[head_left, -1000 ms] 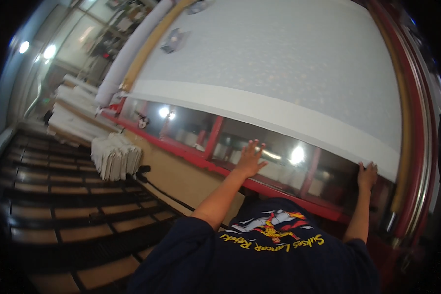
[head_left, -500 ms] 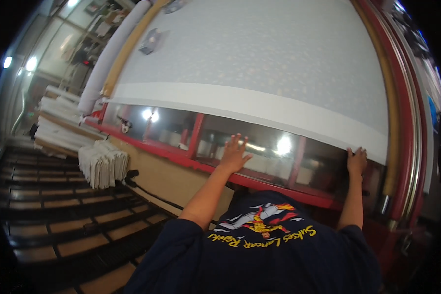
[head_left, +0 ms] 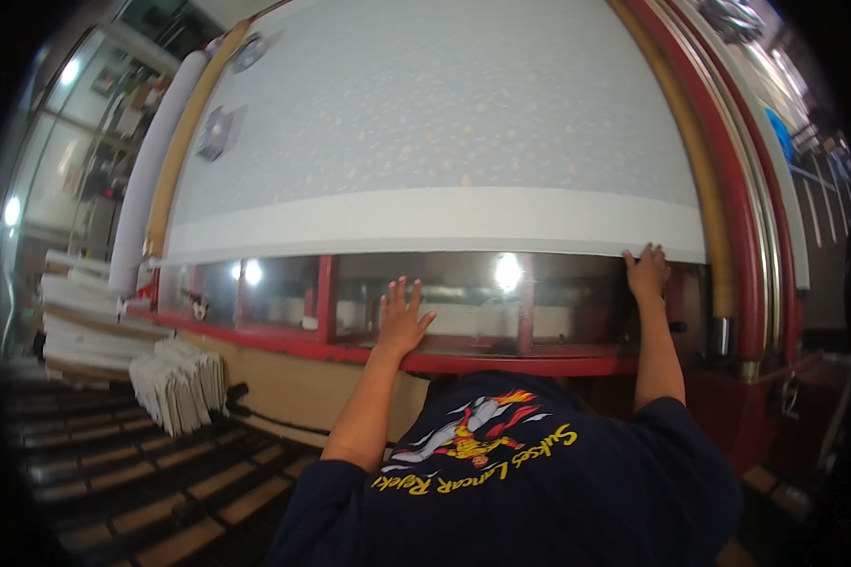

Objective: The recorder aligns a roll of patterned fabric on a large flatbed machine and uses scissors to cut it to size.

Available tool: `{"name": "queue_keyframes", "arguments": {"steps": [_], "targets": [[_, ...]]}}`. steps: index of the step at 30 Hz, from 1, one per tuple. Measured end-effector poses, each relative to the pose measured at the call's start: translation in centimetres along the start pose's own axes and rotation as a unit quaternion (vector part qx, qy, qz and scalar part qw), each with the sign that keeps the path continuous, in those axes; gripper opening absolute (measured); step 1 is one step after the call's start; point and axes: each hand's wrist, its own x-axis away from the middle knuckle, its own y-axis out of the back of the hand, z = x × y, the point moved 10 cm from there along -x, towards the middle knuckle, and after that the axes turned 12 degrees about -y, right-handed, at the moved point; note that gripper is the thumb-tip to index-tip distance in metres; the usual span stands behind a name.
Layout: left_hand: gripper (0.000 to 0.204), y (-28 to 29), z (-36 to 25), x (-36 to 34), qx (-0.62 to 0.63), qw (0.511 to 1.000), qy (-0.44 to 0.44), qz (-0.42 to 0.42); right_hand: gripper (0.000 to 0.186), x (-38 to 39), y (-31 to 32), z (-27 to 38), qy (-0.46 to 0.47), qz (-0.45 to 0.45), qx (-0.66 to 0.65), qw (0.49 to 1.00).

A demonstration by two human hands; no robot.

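Observation:
My left hand lies with fingers spread on the glossy clear panel in the red-framed machine's front, below a wide pale speckled sheet with a plain white band along its near edge. My right hand touches that edge near its right end, fingers apart over the border. Two small metallic objects rest on the left of the sheet.
Tan rollers run along both sides of the sheet, with red and chrome bars at right. A white roll lies at left, beside stacked rolls and folded bundled material. Dark slatted flooring is lower left.
My view has turned, so the machine now appears more level. Both hands stay spread in about the same places on the panel and sheet edge.

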Motion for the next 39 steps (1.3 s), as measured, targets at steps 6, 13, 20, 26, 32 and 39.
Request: {"name": "queue_keyframes", "arguments": {"steps": [6,13,20,26,32,39], "targets": [[0.079,0.1,0.1,0.3,0.000,1.000,0.010,-0.014,0.085,-0.1,0.2,-0.2,-0.001,0.000,-0.040,0.999],[0.080,-0.2,0.2,0.0,0.009,1.000,0.019,0.006,0.086,-0.2,0.4,-0.7,-0.008,0.013,-0.042,0.999],[0.081,0.2,0.4,0.3,0.003,0.999,0.039,0.034,0.086,-0.2,0.6,-0.5,-0.019,0.019,-0.028,0.999],[0.081,0.0,0.4,0.3,0.013,0.998,0.035,0.049,0.083,-0.4,0.6,-1.1,-0.020,0.012,-0.026,0.999],[0.082,-0.1,0.5,0.5,0.024,0.998,0.043,0.050,0.083,-0.5,0.7,-1.3,-0.025,0.012,-0.016,0.999],[0.081,0.1,1.3,1.2,0.023,0.998,0.056,0.016,0.081,-0.7,0.9,-0.4,-0.018,0.001,-0.007,1.000]]}}
